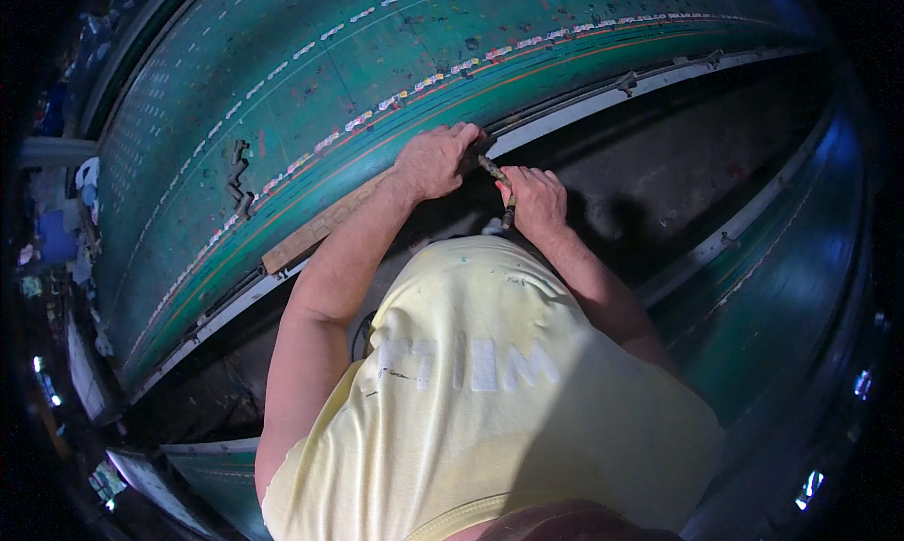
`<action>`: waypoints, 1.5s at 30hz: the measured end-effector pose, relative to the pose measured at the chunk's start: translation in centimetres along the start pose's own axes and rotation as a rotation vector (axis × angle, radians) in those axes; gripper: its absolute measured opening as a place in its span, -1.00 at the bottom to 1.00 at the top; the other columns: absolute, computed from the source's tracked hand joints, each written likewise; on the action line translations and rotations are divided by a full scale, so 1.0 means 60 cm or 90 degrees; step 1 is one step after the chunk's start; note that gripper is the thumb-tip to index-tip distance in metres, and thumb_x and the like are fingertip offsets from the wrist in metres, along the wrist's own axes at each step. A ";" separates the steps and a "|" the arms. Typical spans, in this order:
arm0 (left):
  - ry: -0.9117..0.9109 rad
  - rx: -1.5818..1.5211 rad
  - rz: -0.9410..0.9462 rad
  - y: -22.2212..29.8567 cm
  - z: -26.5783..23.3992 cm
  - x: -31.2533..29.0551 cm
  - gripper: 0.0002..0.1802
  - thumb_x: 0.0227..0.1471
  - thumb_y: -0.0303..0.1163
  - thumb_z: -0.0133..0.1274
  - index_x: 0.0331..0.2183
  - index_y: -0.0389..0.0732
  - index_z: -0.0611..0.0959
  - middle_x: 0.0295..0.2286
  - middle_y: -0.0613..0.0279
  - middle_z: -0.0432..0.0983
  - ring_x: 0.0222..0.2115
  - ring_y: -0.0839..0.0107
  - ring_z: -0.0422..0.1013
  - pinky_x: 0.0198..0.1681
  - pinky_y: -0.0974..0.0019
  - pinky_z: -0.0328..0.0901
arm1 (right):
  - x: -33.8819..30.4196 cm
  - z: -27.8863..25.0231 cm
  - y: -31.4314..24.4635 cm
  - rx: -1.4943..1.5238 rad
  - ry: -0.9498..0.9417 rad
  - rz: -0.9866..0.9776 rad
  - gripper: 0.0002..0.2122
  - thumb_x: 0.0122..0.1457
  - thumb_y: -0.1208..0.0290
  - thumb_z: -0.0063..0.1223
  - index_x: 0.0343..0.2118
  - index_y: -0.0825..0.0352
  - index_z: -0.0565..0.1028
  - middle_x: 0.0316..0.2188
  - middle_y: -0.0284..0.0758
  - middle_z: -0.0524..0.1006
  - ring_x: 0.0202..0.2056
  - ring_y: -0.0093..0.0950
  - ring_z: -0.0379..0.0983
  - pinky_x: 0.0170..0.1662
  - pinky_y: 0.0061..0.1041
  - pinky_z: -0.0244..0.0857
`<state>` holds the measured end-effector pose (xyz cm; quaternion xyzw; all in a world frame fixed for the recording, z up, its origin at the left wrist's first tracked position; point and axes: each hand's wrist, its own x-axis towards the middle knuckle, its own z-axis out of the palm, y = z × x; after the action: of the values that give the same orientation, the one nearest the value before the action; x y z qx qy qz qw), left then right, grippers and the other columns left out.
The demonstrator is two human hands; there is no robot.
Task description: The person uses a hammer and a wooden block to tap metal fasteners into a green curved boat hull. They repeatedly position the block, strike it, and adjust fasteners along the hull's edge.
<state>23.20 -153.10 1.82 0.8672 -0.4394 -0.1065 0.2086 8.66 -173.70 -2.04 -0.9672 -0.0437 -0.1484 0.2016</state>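
Observation:
My left hand [438, 160] is closed at the near edge of the long green table [311, 98], its fingertips bent over the edge rail. What it grips there, if anything, is hidden. Just to its right, my right hand [537, 200] closes around a slim, worn metal tool [502, 185], shaped like a wrench. The tool's upper end reaches toward the rail beside my left fingers; its lower end points back at my body. Under my left forearm, a wooden board [325, 223] lies along the table's edge.
Angled metal brackets [239, 181] lie on the table at the left. A pale rail [556, 117] with small clamps [627, 82] follows its near edge. Behind my right arm runs a second green table [744, 301], a dark floor [659, 178] between them. Clutter [58, 235] sits far left.

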 end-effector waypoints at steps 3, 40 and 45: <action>0.000 -0.001 0.002 -0.002 0.003 0.001 -0.43 0.05 -0.45 0.27 0.12 -0.09 0.53 0.00 0.07 0.61 0.02 -0.06 0.56 0.06 -0.11 0.49 | 0.001 0.002 0.002 -0.021 0.008 -0.011 -0.81 0.28 0.31 0.30 -0.11 0.22 0.61 -0.29 -0.30 0.68 -0.21 -0.23 0.62 -0.14 -0.15 0.37; 0.015 -0.012 -0.046 0.000 -0.005 -0.004 -0.14 0.13 -0.38 0.29 0.39 -0.07 0.30 -0.10 -0.17 0.67 -0.04 -0.21 0.59 0.00 -0.19 0.50 | 0.018 0.077 0.012 0.675 -0.164 0.475 -0.85 0.45 0.27 0.24 -0.19 0.21 0.57 -0.50 -0.56 0.43 -0.47 -0.66 0.33 -0.43 -0.47 0.19; -0.011 -0.007 -0.070 0.017 -0.021 -0.005 -0.11 0.13 -0.37 0.29 0.40 -0.08 0.28 -0.09 -0.20 0.68 -0.05 -0.23 0.60 -0.01 -0.20 0.50 | 0.022 0.058 0.032 0.799 -0.021 0.518 -0.85 0.49 0.25 0.23 -0.23 0.16 0.55 -0.52 -0.63 0.37 -0.51 -0.71 0.25 -0.47 -0.53 0.13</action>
<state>22.76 -153.05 3.43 0.8878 -0.3924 -0.1277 0.2038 11.11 -174.01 -5.40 -0.6120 0.2384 0.0052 0.7541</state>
